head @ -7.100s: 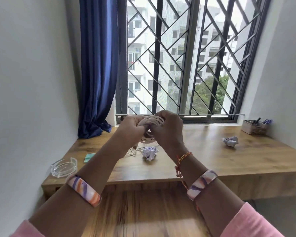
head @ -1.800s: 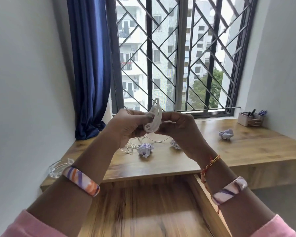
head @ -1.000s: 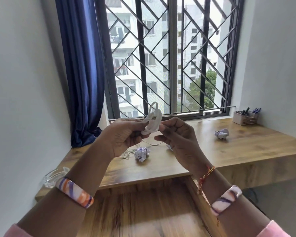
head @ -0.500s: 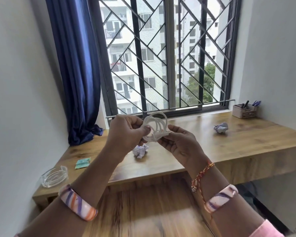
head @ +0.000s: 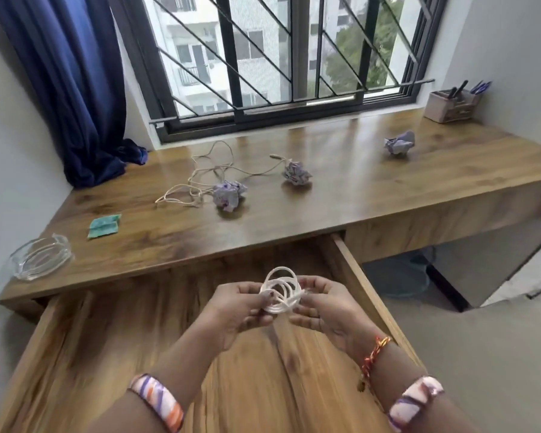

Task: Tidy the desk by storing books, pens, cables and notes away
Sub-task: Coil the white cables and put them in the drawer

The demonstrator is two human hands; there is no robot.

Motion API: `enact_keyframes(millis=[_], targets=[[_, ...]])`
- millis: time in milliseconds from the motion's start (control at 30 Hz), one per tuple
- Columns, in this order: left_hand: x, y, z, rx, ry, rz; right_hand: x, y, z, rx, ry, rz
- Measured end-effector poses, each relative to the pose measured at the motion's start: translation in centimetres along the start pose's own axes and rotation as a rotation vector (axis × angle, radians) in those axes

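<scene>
Over the open drawer (head: pixel 85 354), our 2 hands (head: pixel 281 307) pinch the coiled white cable (head: pixel 281 294); we should lower it flat, keeping the loops together.

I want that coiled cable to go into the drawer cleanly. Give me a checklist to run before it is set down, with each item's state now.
1. Coiled cable held by both hands, left hand and right hand: ok.
2. Coil holds its loops, no tail hanging: ok.
3. Drawer pulled out under the hands: ok.
4. Drawer floor below the coil bare: ok where visible; the part under the arms, cannot tell.
5. Coil tied or fastened: cannot tell.
6. Rest of desk tidied: not ok; the loose cable and three paper balls remain.
</scene>
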State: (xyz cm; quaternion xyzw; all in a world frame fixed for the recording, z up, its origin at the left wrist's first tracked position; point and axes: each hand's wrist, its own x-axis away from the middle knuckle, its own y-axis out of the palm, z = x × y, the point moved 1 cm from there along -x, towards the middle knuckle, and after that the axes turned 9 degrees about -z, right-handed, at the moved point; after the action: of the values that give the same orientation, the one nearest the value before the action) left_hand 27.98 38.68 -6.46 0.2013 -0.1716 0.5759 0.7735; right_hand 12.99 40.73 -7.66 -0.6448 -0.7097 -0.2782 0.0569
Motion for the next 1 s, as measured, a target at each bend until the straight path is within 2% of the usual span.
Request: enact_keyframes(millis=[133, 267, 433, 500, 567, 700, 900, 1000], targets=[[-5.5, 0.3, -3.6, 0.083, -0.122, 0.019, -2.8, -2.0, 2.8, -0.092, 0.059, 0.119], [-12.2, 1.8, -5.3, 0.101, -0.136, 0.096, -3.9, -4.0, 4.2, 0.075, 0.004, 0.301], [-20.5, 4.5, -5.4, 0.040, -0.127, 0.173, -4.4, -6.0, 6.3, 0.139, -0.040, 0.337], [-22.5, 5.5, -4.8, -0.055, -0.126, 0.134, -4.6, -6.5, 6.7, 0.128, -0.053, 0.343], [-23.8, 6.0, -4.0, -0.189, -0.079, 0.153, -4.9, -6.9, 6.8, 0.117, -0.064, 0.347], [-25.6, 5.5, -4.1, -0.365, 0.053, 0.313, -5.3, -7.1, 7.1, 0.098, -0.059, 0.352], [-24.5, 4.4, -3.9, -0.524, 0.111, 0.345, -5.8, -6.4, 6.5, 0.119, -0.074, 0.318], [-20.8, 4.0, -4.1, -0.561, 0.224, 0.374, -5.8, -5.9, 6.2, 0.135, -0.085, 0.306]])
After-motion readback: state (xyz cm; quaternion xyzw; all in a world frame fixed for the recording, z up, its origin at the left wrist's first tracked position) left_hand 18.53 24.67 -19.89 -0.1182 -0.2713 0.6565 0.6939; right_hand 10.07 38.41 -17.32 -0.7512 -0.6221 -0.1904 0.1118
